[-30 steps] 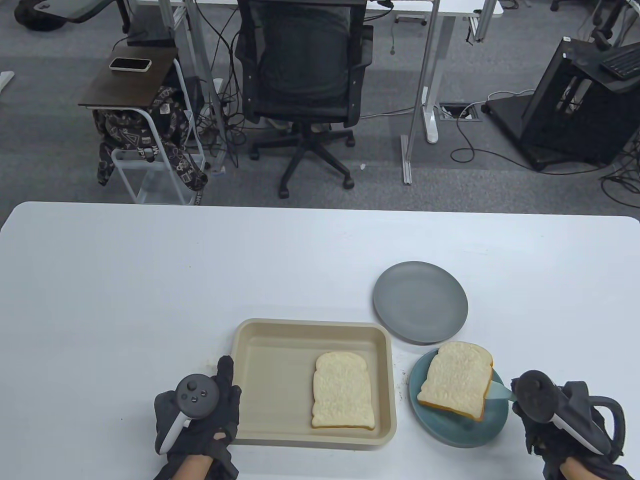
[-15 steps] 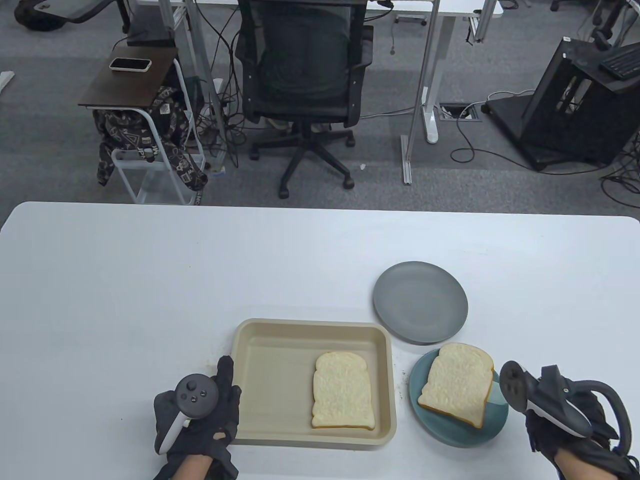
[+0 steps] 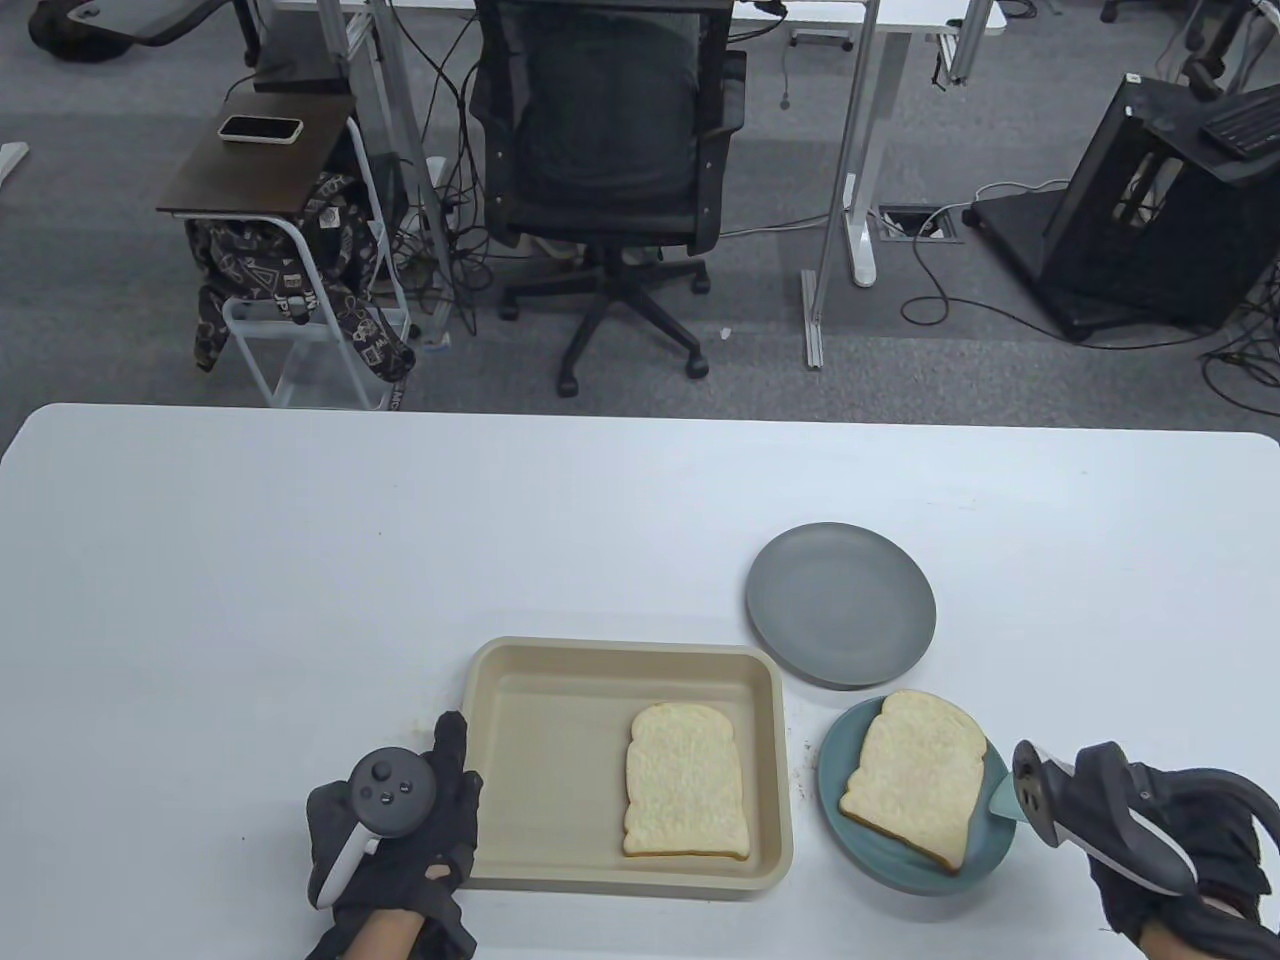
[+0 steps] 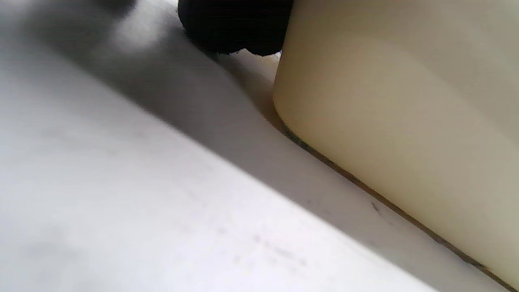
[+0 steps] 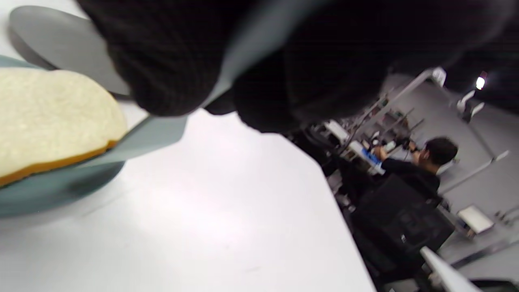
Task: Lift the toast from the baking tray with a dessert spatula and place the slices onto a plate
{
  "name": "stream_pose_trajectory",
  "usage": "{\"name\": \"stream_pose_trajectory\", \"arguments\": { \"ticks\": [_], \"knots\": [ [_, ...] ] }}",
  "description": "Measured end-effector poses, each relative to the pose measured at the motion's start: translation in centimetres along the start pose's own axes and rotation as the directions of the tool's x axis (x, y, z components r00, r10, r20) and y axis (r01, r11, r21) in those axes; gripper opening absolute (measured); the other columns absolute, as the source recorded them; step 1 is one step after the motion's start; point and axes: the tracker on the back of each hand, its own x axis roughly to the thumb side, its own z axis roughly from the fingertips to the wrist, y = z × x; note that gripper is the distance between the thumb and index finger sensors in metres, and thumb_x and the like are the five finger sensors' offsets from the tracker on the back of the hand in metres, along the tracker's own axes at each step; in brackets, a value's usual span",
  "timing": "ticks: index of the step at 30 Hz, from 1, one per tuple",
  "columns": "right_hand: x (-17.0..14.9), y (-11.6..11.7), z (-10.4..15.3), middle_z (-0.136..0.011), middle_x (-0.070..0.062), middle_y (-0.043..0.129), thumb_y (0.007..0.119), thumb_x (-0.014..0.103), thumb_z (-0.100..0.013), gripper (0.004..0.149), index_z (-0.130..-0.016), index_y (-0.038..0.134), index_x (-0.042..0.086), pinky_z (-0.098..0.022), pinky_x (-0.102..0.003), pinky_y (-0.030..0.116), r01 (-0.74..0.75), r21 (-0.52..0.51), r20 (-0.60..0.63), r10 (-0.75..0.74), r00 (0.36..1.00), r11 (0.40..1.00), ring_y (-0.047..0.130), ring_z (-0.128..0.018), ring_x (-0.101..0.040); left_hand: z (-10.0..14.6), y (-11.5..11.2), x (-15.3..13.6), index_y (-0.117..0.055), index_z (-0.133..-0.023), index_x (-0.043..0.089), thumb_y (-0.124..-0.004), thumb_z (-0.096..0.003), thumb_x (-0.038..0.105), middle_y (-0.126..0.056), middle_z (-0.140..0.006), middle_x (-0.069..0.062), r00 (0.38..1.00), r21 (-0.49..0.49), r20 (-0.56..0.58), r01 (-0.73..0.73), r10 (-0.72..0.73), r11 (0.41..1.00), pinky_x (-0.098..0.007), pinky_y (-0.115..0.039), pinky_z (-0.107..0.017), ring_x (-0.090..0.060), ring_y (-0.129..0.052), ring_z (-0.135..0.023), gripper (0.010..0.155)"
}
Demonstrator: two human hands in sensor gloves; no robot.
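At the desk's near edge, my right hand keeps a clenched grip on the dessert spatula, its blade under the toast on the teal plate. Farther left, my relaxed left hand rests against the baking tray, another slice inside.

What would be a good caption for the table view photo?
Right hand slides spatula from under toast on teal plate; another slice waits in tray.

The white desk carries a beige baking tray at 6 o'clock; a teal plate at 5 o'clock; a grey plate just beyond it.
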Motion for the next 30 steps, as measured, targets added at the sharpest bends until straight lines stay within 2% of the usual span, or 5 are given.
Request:
{"name": "stream_pose_trajectory", "arguments": {
  "ticks": [7, 12, 19, 24, 30],
  "knots": [
    [4.5, -7.9, 3.1, -0.067, -0.010, 0.099, 0.086, 0.036, -0.036, 0.049, -0.083, 0.087, 0.020, -0.028, -0.046, 0.089, 0.203, -0.335, 0.226, -0.131, 0.965, 0.920, 0.100, -0.040, -0.030, 0.0, 0.0, 0.0, -0.028, -0.115, 0.022, -0.060, -0.0619, 0.038, -0.069, -0.094, -0.002, 1.000, -0.004, 0.001, -0.004, 0.004, 1.000, -0.076, -0.029, -0.075, -0.029, -0.074, -0.083, 0.064],
    [11.5, -10.1, 2.5, -0.067, -0.008, 0.099, 0.086, 0.036, -0.035, 0.049, -0.082, 0.087, 0.021, -0.030, -0.046, 0.089, -0.001, -0.345, 0.325, 0.120, 0.938, 0.939, 0.100, -0.042, -0.028, 0.0, 0.0, 0.0, -0.028, -0.115, 0.022, -0.060, -0.0618, 0.038, -0.069, -0.094, -0.002, 1.000, -0.004, 0.002, -0.002, 0.002, 1.000, -0.076, -0.030, -0.075, -0.029, -0.074, -0.083, 0.064],
    [15.1, -10.4, -0.5, -0.067, -0.008, 0.100, 0.086, 0.037, -0.035, 0.049, -0.082, 0.087, 0.022, -0.030, -0.045, 0.089, -0.072, -0.292, 0.362, 0.180, 0.915, 0.954, 0.101, -0.041, -0.028, -0.1, 0.0, -0.1, -0.028, -0.115, 0.022, -0.059, -0.0618, 0.038, -0.069, -0.095, -0.002, 1.000, -0.006, 0.003, -0.006, 0.006, 1.000, -0.077, -0.029, -0.075, -0.030, -0.074, -0.083, 0.064],
    [13.5, -8.6, -3.0, -0.067, -0.007, 0.099, 0.087, 0.036, -0.034, 0.049, -0.081, 0.087, 0.023, -0.032, -0.046, 0.089, 0.089, -0.191, 0.422, 0.000, 0.907, 0.978, 0.100, -0.043, -0.028, -0.1, 0.0, -0.1, -0.027, -0.115, 0.022, -0.059, -0.0619, 0.038, -0.069, -0.095, -0.002, 1.000, -0.007, 0.004, -0.005, 0.005, 1.000, -0.077, -0.029, -0.075, -0.030, -0.073, -0.083, 0.064],
    [12.1, -4.8, -5.7, -0.067, -0.008, 0.099, 0.088, 0.034, -0.034, 0.048, -0.080, 0.088, 0.022, -0.031, -0.047, 0.088, 0.380, -0.052, 0.470, -0.313, 0.825, 0.924, 0.099, -0.042, -0.030, -0.1, 0.0, -0.1, -0.027, -0.115, 0.022, -0.059, -0.0619, 0.038, -0.069, -0.095, -0.002, 1.000, -0.007, 0.005, -0.001, 0.001, 1.000, -0.077, -0.029, -0.075, -0.030, -0.073, -0.083, 0.064]
  ]
}}
